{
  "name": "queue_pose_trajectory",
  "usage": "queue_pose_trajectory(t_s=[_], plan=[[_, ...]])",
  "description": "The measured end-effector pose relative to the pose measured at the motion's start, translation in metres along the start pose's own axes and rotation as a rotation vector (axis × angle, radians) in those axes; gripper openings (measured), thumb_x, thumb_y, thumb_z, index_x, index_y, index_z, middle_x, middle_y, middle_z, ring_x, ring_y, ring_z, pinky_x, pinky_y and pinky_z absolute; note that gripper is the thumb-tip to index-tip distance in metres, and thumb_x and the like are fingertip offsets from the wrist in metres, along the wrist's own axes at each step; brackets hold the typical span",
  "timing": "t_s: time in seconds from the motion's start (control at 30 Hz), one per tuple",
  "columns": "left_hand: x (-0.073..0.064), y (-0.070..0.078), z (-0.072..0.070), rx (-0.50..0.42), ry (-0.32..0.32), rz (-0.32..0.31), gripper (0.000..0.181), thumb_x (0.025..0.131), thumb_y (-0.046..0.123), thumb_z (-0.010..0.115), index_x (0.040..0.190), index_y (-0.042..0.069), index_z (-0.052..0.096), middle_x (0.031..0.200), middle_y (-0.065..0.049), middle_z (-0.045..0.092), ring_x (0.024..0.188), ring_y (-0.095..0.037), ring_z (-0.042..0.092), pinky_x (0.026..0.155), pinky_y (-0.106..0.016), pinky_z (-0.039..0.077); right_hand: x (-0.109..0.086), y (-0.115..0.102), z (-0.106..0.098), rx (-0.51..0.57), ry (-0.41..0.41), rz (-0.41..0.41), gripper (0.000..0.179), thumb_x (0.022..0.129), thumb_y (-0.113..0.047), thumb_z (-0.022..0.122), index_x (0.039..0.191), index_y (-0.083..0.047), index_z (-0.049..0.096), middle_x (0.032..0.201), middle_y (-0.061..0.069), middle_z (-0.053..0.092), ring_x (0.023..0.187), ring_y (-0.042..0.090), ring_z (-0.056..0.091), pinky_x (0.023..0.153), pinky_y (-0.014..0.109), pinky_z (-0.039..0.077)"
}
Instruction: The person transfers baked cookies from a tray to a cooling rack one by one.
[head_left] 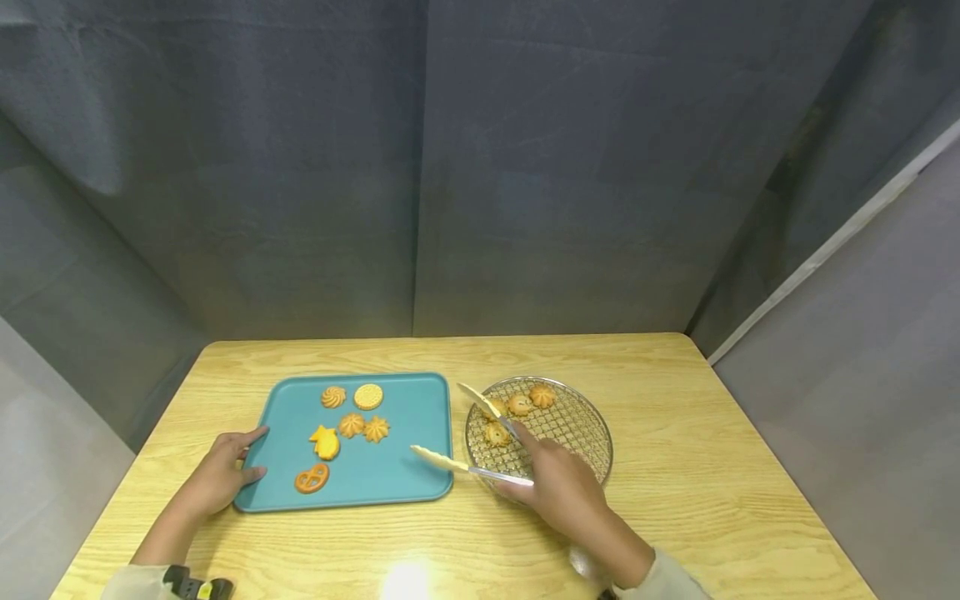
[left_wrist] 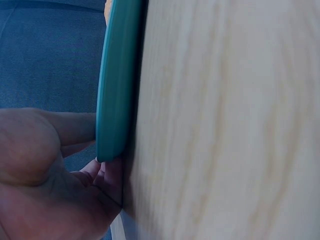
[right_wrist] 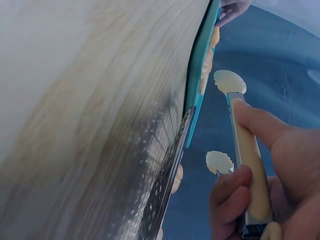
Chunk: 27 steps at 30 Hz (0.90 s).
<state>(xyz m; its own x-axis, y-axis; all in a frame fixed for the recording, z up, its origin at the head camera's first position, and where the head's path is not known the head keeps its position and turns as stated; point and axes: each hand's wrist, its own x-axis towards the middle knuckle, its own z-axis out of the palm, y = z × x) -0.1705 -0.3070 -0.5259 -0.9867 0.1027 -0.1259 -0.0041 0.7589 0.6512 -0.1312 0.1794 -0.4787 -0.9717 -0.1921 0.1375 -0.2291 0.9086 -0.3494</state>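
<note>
My left hand (head_left: 217, 473) grips the left edge of a teal tray (head_left: 408, 408), its thumb on the rim and fingertips tucked under it in the left wrist view. Flower-shaped cookies (head_left: 377, 429), a swirl cookie (head_left: 333, 397), a round cracker (head_left: 368, 397), a yellow cookie (head_left: 326, 443) and a pretzel (head_left: 312, 478) lie on this tray. With my right hand (head_left: 564, 487) I hold metal tongs (head_left: 501, 477) with pale scalloped tips. The tongs' arms are spread with nothing between them, one tip over the tray's right edge and the other by the wire rack's left rim.
A round wire rack (head_left: 585, 429) stands right of the tray, bearing several cookies (head_left: 542, 395) at its left and back. A shiny object (head_left: 583, 562) shows partly beneath my right forearm. Grey curtains (head_left: 555, 208) surround the wooden table (head_left: 697, 450).
</note>
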Motion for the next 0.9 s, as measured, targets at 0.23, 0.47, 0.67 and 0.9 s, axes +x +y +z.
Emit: queue_pose_trajectory(t_s=[0.23, 0.47, 0.67, 0.9], plan=[[0.001, 0.0, 0.0, 0.0, 0.002, -0.005, 0.066, 0.096, -0.001, 0.066, 0.154, -0.01, 0.035, 0.141, -0.037, 0.034, 0.123, -0.056, 0.045, 0.097, -0.064, 0.05, 0.009, -0.01, 0.008, -0.007, -0.019, -0.06, 0.095, 0.076, -0.057, 0.086, 0.154, -0.018, 0.049, 0.087, 0.004, 0.069, 0.066, 0.015, 0.06, 0.054, 0.032, 0.051], [0.0, 0.001, 0.0, 0.006, 0.003, -0.009, 0.065, 0.096, -0.001, 0.065, 0.154, -0.011, 0.035, 0.141, -0.038, 0.034, 0.124, -0.056, 0.046, 0.098, -0.065, 0.049, 0.017, -0.017, 0.015, -0.011, -0.039, -0.079, 0.092, 0.076, -0.058, 0.086, 0.152, -0.02, 0.049, 0.084, 0.003, 0.066, 0.058, 0.013, 0.053, 0.048, 0.028, 0.044], [0.0, 0.002, 0.0, 0.015, 0.005, -0.005, 0.065, 0.096, -0.001, 0.065, 0.154, -0.011, 0.035, 0.141, -0.038, 0.034, 0.122, -0.055, 0.046, 0.097, -0.064, 0.05, 0.021, -0.023, 0.019, -0.005, -0.062, -0.083, 0.094, 0.077, -0.058, 0.085, 0.154, -0.02, 0.048, 0.077, -0.003, 0.058, 0.055, 0.011, 0.048, 0.046, 0.027, 0.041], [-0.001, 0.002, 0.001, 0.011, 0.009, -0.003, 0.066, 0.096, -0.002, 0.065, 0.153, -0.011, 0.035, 0.142, -0.038, 0.033, 0.122, -0.056, 0.046, 0.097, -0.064, 0.05, 0.026, -0.028, 0.023, 0.005, -0.112, -0.071, 0.096, 0.078, -0.06, 0.084, 0.156, -0.018, 0.045, 0.077, -0.001, 0.06, 0.055, 0.012, 0.048, 0.045, 0.028, 0.041]])
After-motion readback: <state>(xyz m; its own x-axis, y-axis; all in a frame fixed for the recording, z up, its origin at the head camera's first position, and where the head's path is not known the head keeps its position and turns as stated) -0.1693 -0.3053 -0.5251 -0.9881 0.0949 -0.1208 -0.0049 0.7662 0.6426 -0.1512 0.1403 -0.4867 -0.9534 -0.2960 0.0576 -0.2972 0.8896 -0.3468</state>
